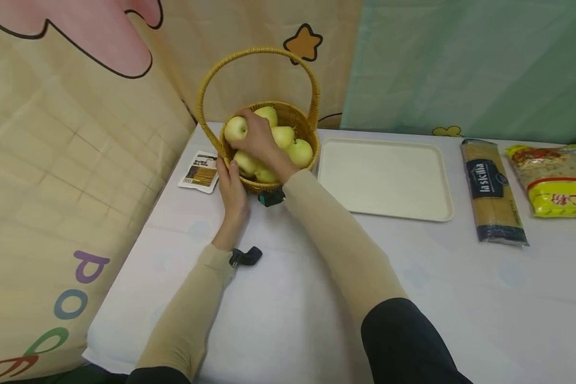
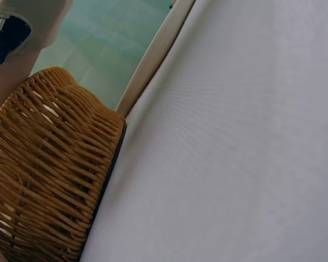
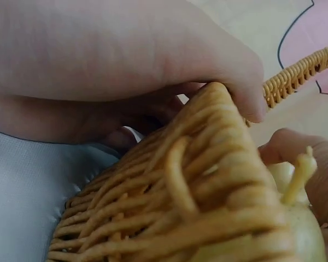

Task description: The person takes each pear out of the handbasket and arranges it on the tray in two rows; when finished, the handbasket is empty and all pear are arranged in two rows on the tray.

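Note:
A yellow wicker basket with a tall hoop handle holds several yellow-green pears. My left hand grips the basket's near left side, thumb hooked over the rim and fingers along the outer wall, as the right wrist view shows up close. Inside, my right hand reaches over the fruit and holds a pear at the left, fingers over its top and thumb below. In the left wrist view the woven wall fills the left side. My right hand shows at the right wrist view's edge, beside a pear stem.
A white-and-brown pouch lies left of the basket. To the right is a cream tray, then a pasta packet and a yellow bag. Curtains hang behind and left of the white-covered table.

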`<state>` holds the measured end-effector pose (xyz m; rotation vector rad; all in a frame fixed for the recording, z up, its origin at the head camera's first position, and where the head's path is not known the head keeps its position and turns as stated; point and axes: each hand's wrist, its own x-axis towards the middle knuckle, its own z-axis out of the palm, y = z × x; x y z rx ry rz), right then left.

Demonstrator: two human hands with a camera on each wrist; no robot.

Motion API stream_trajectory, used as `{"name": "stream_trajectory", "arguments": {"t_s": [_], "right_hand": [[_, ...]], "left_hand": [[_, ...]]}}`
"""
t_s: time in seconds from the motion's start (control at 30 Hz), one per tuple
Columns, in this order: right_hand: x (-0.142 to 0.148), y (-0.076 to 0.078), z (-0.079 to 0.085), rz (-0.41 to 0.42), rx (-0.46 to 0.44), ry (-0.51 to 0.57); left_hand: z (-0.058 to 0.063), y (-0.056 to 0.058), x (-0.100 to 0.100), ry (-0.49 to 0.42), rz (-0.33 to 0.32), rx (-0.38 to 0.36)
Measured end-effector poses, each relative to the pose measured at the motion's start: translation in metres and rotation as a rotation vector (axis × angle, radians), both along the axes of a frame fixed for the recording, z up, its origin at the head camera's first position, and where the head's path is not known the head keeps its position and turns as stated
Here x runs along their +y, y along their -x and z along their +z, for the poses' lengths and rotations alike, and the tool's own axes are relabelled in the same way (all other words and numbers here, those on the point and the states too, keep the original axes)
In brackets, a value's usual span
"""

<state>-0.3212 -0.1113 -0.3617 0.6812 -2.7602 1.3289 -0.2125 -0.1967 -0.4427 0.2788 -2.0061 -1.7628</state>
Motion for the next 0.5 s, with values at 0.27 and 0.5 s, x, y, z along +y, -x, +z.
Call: {"name": "stream_trajectory", "arguments": {"t_s": [0.27,0.5], "right_hand": [[0.017,-0.009,0.007,-0.113,-0.059,0.156],[0.031,-0.031,0.021,-0.063,-0.029,0.200]], "left_hand": [[0.000,0.000,0.005,0.020,-0.015,0.008],[0.002,-0.002,-0.001,0.048,0.019,-0.008]]}}
